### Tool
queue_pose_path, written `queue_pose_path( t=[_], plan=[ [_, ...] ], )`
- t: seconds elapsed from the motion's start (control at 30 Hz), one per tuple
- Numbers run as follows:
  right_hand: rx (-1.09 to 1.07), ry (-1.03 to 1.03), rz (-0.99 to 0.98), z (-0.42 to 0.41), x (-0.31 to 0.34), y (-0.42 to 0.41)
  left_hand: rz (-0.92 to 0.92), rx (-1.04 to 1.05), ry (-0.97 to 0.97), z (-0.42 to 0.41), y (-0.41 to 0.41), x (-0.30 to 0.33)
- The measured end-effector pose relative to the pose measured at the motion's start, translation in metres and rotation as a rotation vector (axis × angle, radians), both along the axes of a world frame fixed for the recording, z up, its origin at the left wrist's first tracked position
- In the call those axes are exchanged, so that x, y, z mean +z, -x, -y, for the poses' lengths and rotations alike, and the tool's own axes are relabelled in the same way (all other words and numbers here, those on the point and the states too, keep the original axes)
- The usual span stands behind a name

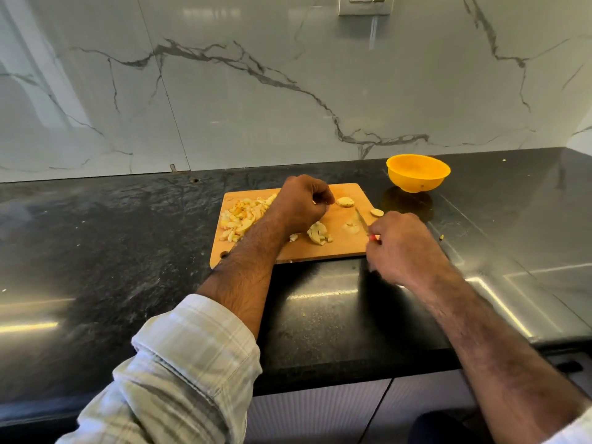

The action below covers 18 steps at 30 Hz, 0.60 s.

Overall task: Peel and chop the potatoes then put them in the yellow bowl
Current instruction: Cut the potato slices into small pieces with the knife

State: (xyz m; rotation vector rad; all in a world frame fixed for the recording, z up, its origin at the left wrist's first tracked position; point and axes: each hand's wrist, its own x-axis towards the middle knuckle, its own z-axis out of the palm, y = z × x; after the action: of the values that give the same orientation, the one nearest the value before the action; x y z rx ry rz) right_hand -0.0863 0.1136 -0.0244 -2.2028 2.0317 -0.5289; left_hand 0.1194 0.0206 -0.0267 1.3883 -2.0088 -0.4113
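The black stone counter [128, 238] carries everything, and the wooden cutting board [339, 248] lies on it as the landmark. Behind the board's far right corner, apart from it, stands the yellow bowl [418, 172]; its visible inside looks bare, though the near wall hides the bottom. Over the board's far middle the left hand [302, 203] hangs with fingers curled into a loose fist; whether they pinch anything cannot be told. At the board's right edge the right hand [405, 248], blurred, grips the red handle of a knife [363, 219] whose blade points onto the board. A heap of peelings [245, 216] covers the board's left part. Chopped potato pieces [318, 233] lie near its middle, one potato slice [345, 202] beside the left hand's knuckles, and another slice [377, 212] at the right edge.
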Motion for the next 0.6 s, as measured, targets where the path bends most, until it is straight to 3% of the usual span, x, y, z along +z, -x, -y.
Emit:
queue_pose_path(
  t=[0.13, 0.27, 0.4, 0.6],
  plan=[
    [-0.053, -0.045, 0.025, -0.007, -0.008, 0.003, -0.021, 0.096, 0.090, 0.004, -0.004, 0.002],
    [0.042, -0.023, 0.063, -0.004, -0.007, -0.028, -0.019, 0.148, 0.129, 0.013, -0.006, 0.014],
    [0.118, -0.025, 0.064, -0.002, -0.002, -0.040, 0.089, 0.143, 0.027, 0.029, -0.002, 0.032],
    [-0.013, 0.029, 0.107, 0.000, 0.004, 0.007, 0.289, 0.036, -0.216, 0.050, 0.037, 0.029]
  ],
)
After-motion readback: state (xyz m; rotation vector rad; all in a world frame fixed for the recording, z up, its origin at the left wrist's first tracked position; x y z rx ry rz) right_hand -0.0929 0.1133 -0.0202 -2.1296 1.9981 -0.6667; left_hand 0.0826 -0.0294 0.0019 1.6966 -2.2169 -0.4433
